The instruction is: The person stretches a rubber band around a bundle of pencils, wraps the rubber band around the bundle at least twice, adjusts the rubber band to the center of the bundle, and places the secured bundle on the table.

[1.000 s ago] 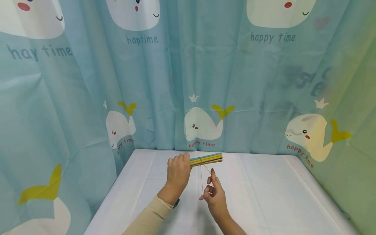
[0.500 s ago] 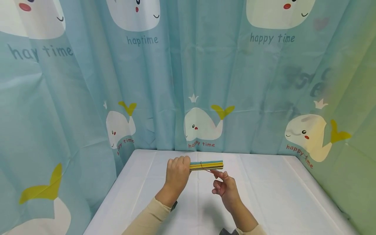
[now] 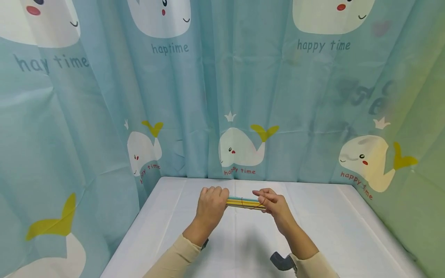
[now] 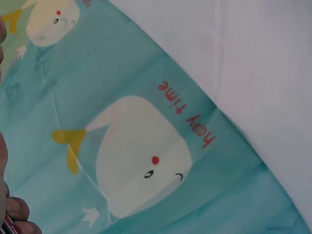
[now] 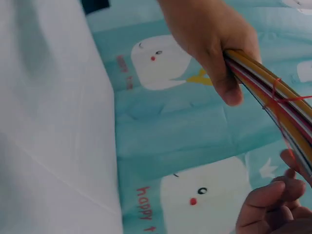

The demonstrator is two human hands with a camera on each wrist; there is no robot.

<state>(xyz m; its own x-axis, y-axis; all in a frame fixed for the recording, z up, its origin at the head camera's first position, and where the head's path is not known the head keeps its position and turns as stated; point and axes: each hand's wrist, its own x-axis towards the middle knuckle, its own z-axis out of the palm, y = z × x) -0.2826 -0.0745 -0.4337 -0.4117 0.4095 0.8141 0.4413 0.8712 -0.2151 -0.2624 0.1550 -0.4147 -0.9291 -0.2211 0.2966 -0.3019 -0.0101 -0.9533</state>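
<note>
My left hand (image 3: 212, 204) grips one end of a bundle of thin, pencil-like coloured sticks (image 3: 234, 202), held level above the table. Yellow, blue and dark sticks show. A thin red rubber band (image 5: 278, 105) goes round the bundle's middle, and a stretched strand of it runs toward the other end. There my right hand (image 3: 278, 207) pinches the band with curled fingers, thumb in front of the sticks and a fingertip reaching past them. The right wrist view shows the left hand (image 5: 214, 44) round the sticks; the left wrist view catches only fingers at its edge.
A white-covered table (image 3: 330, 231) lies under both hands. Behind it hangs a blue-green curtain (image 3: 194, 116) printed with whales. A dark strap piece (image 3: 282, 261) sticks out at the right wrist.
My right hand has moved from below the sticks up to their right end, drawing the band along the bundle. The bundle has lowered slightly and tilted down at its right end.
</note>
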